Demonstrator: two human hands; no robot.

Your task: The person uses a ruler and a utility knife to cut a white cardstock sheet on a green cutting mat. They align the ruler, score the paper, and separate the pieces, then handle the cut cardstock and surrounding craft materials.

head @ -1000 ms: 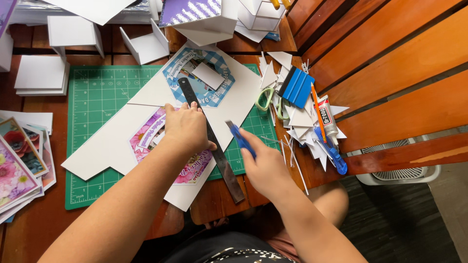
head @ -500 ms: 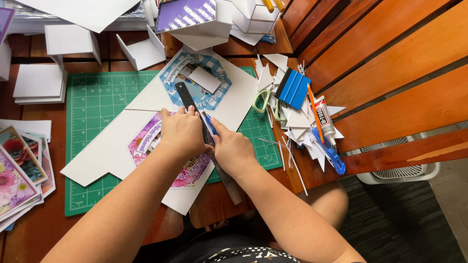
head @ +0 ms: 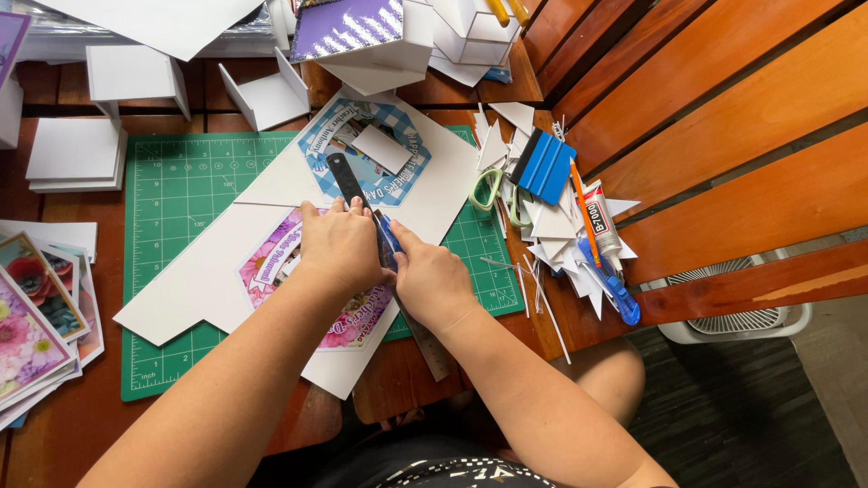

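My left hand (head: 339,246) presses down on a dark metal ruler (head: 346,182) laid diagonally across a white card sheet (head: 190,280) with a pink printed octagon (head: 271,258) and a blue checked one (head: 362,145). Right beside it, my right hand (head: 432,282) holds a blue craft knife (head: 389,233) with its tip against the ruler's right edge. The sheet rests on a green cutting mat (head: 181,185). The ruler's near end (head: 432,348) sticks out past the mat toward me.
To the right of the mat lie green scissors (head: 493,190), a blue scraper (head: 545,165), a glue tube (head: 602,221), pens and several white paper offcuts. White foam-board boxes (head: 271,95) stand at the back, floral prints (head: 36,316) at left. Wooden slats (head: 723,136) run along the right.
My right hand has brought the blue knife up from the mat's near edge to the ruler, close beside my left hand. The left hand stays on the ruler.
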